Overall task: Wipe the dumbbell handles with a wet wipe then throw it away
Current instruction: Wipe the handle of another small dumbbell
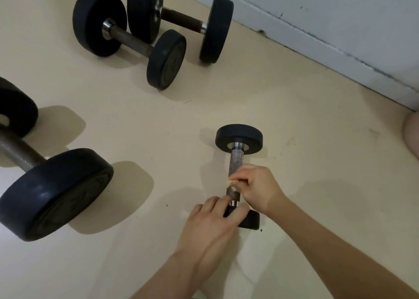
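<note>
A small black dumbbell lies on the floor, its metal handle running toward me. My right hand is closed around the middle of that handle, pressing a small crumpled wipe against it. My left hand rests flat on the near weight plate, fingers spread over it and holding it down. Most of the wipe is hidden under my right fingers.
Two larger black dumbbells lie at the back near a white wall. Another big dumbbell sits at the left. The floor is pale beige. A rounded pinkish thing shows at the right edge.
</note>
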Demonstrator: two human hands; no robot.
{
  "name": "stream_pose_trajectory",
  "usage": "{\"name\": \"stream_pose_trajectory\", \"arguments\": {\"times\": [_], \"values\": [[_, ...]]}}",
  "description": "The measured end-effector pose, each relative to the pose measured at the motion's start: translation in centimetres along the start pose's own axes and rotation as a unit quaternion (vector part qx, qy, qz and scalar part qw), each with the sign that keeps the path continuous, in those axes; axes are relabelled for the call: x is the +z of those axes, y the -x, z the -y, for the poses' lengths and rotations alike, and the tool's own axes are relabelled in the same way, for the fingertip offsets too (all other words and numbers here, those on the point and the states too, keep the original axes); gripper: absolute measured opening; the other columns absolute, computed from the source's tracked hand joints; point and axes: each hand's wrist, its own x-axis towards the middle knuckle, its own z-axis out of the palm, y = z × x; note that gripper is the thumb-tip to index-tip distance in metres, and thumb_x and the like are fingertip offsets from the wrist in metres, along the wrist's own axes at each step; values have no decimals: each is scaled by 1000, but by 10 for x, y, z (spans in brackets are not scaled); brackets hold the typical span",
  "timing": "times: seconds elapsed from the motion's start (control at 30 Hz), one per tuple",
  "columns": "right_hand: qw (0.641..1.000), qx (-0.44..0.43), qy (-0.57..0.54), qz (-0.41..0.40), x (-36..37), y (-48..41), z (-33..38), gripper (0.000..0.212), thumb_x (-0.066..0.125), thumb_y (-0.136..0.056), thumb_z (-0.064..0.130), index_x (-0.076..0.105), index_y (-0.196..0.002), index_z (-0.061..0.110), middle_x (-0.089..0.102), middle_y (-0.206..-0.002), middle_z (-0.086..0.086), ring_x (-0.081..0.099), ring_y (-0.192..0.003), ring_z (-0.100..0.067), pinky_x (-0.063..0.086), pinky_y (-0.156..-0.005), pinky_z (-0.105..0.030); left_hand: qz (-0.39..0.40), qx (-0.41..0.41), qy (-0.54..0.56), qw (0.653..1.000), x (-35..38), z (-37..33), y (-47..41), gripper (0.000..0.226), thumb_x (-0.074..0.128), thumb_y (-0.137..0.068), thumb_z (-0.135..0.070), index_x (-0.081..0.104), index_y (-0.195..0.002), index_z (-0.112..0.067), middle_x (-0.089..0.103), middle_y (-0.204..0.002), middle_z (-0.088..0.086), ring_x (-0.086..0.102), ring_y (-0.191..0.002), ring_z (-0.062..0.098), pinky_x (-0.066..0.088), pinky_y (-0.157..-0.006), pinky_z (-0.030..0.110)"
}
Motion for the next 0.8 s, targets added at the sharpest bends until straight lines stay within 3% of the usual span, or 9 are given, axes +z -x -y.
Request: {"name": "stream_pose_trajectory", "arguments": {"times": [0.13, 0.27, 0.4, 0.47, 0.57, 0.67, 0.73, 0.8], "values": [[991, 60, -15, -121, -10, -33, -14, 15, 64, -80, 0, 76, -86, 9, 67, -88, -4, 62, -80, -19, 50, -78, -28, 87, 3, -43, 995, -9, 4, -21, 47, 52, -85, -12, 37, -128, -25, 57, -107, 5, 58, -94, 31, 39, -66, 34], [997, 35, -45, -45, 3, 8, -9, 16, 66, -81, 2, 76, -90, 11, 68, -91, 1, 62, -83, -14, 47, -82, -19, 128, 109, -175, 970, -39, -4, -35, 38, 46, -90, -7, 41, -126, -17, 61, -103, 12, 61, -89, 36, 35, -64, 37], [970, 91, -57, -217, 12, -6, -16, 15, 64, -84, 3, 75, -92, 9, 69, -99, -3, 63, -90, -15, 41, -83, -13, 154, 182, -306, 922, -78, 0, -46, 23, 51, -85, -3, 57, -101, -19, 61, -94, 5, 57, -85, 27, 28, -69, 36], [970, 73, -89, -216, 33, 4, 2, 15, 65, -81, -1, 75, -90, 7, 69, -91, -5, 65, -83, -18, 44, -81, -10, 148, 186, -337, 911, -84, 13, -42, 23, 53, -83, -4, 59, -97, -21, 60, -96, 3, 53, -88, 25, 27, -71, 36], [976, 6, -87, -202, 41, 8, 8, 16, 64, -79, -3, 74, -89, 5, 68, -85, -6, 65, -75, -20, 49, -78, -17, 128, 172, -285, 934, -82, 38, -31, 32, 53, -80, -5, 57, -104, -27, 58, -101, -2, 51, -98, 25, 37, -78, 37], [951, 108, -93, -275, 26, -20, -2, 17, 62, -81, -7, 74, -90, 1, 66, -96, -11, 65, -84, -24, 39, -80, -9, 79, 156, -136, 975, -75, 54, -25, 31, 61, -73, -14, 61, -99, -30, 60, -100, -7, 54, -96, 20, 45, -76, 33], [969, 62, -74, -227, 37, -12, 17, 24, 63, -72, -11, 73, -89, 3, 65, -92, -9, 64, -78, -23, 50, -78, -23, 38, 57, 20, 997, -72, 55, -23, 33, 63, -76, -33, 62, -109, -32, 61, -115, -7, 56, -107, 18, 48, -86, 35], [986, -36, -63, -148, 52, 8, 34, 29, 66, -65, -10, 73, -88, 6, 62, -85, -5, 62, -70, -20, 54, -70, -29, 30, -70, 73, 994, -67, 55, -22, 66, 63, -79, -51, 43, -138, -30, 44, -142, -3, 41, -130, 17, 37, -106, 33]]}}
